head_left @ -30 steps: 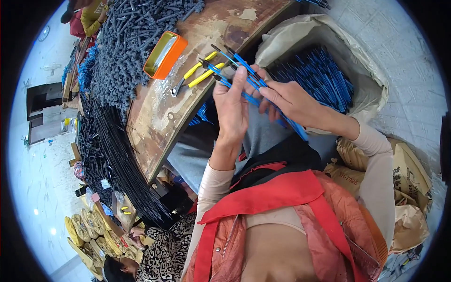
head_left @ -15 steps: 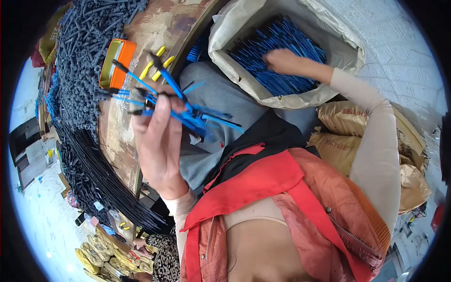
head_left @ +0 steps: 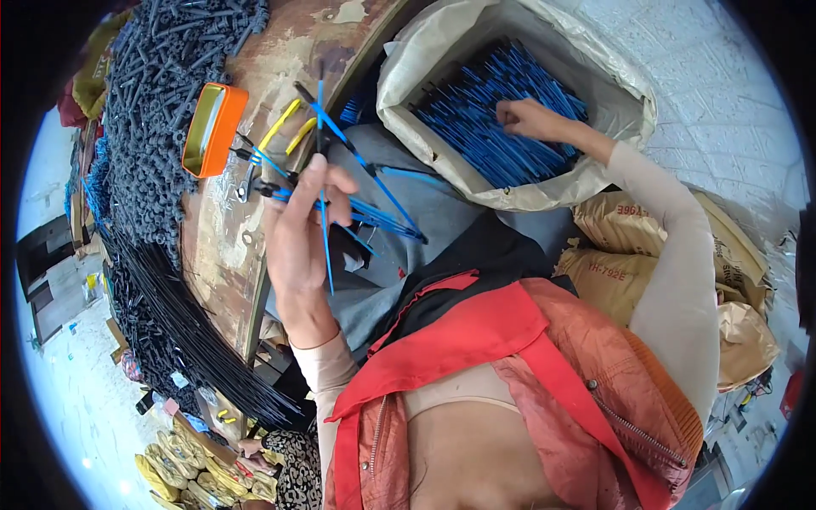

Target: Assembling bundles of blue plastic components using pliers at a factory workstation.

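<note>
My left hand point(head_left: 302, 225) is closed around several thin sticks point(head_left: 374, 212), blue along their length with black ends. They fan out from the fingers at different angles, over my lap and the table edge. My right hand point(head_left: 531, 119) hovers over an open pale sack point(head_left: 395, 102) at the upper middle. Its fingers are curled, and whether anything lies in them is hidden. Beneath that hand, many similar blue sticks point(head_left: 501, 157) lie packed in the sack. Past my left fingertips, a tool with yellow handles point(head_left: 280, 126) lies on the table.
An orange tray point(head_left: 224, 132) rests on the wooden table point(head_left: 297, 30), beside a heap of dark grey ribbed parts point(head_left: 149, 144). Long black rods point(head_left: 191, 327) hang over the table's near side. Brown sacks point(head_left: 603, 276) stand at right. Another person's patterned sleeve point(head_left: 293, 463) appears lower left.
My left hand has moved slightly right, and the sticks in it have spread into different angles. My right hand has shifted slightly right above the sack, its fingers turned differently.
</note>
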`<state>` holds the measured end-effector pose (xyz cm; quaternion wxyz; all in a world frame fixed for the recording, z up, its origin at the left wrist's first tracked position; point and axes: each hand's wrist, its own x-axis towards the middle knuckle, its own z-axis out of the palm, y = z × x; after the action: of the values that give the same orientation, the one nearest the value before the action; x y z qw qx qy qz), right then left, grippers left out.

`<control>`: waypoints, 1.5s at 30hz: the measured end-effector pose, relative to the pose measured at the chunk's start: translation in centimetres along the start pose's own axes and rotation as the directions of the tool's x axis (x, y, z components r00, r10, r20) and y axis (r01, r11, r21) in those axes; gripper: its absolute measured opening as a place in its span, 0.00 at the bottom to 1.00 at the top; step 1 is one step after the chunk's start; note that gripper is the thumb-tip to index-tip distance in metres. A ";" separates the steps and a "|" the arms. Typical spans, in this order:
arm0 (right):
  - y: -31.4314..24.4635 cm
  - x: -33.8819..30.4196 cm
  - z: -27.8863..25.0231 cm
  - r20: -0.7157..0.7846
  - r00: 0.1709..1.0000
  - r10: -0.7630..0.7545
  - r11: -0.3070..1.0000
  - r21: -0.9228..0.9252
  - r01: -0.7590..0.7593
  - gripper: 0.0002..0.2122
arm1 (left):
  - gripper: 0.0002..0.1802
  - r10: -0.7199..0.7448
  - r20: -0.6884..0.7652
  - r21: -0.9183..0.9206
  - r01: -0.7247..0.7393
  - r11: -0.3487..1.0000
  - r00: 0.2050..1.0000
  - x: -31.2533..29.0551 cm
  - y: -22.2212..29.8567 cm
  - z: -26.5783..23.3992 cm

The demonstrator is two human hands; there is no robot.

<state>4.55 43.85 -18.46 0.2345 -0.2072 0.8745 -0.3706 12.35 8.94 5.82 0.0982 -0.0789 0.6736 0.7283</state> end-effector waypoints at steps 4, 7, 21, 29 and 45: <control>-5.1 -1.0 -4.7 -0.133 0.991 -0.004 0.990 0.137 0.023 0.08 | 0.15 0.104 0.073 0.040 -0.107 0.993 0.992 2.4 -2.6 -2.0; -11.0 -2.2 -7.8 -0.210 0.978 -0.021 0.979 0.196 0.063 0.08 | 0.15 0.101 0.064 0.019 -0.102 0.995 0.993 2.9 -2.8 -0.9; -22.6 -0.1 -5.7 -0.186 0.954 -0.234 0.737 0.606 0.299 0.10 | 0.14 0.100 0.045 -0.360 -0.078 0.930 0.994 4.0 -1.5 2.7; -24.0 0.8 -6.1 -0.261 0.911 -0.318 0.815 0.416 0.404 0.09 | 0.06 0.222 -0.149 -0.218 -0.251 0.943 0.964 4.1 -1.3 4.0; 2.9 1.7 2.9 -0.186 0.982 0.034 0.908 -0.405 -0.109 0.18 | 0.11 0.051 0.080 -0.318 -0.023 0.948 0.995 -3.0 2.7 0.9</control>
<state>4.27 43.25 -22.84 0.1213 -0.1866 0.9572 -0.1849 14.55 9.49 9.27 0.0998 -0.0491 0.5446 0.8313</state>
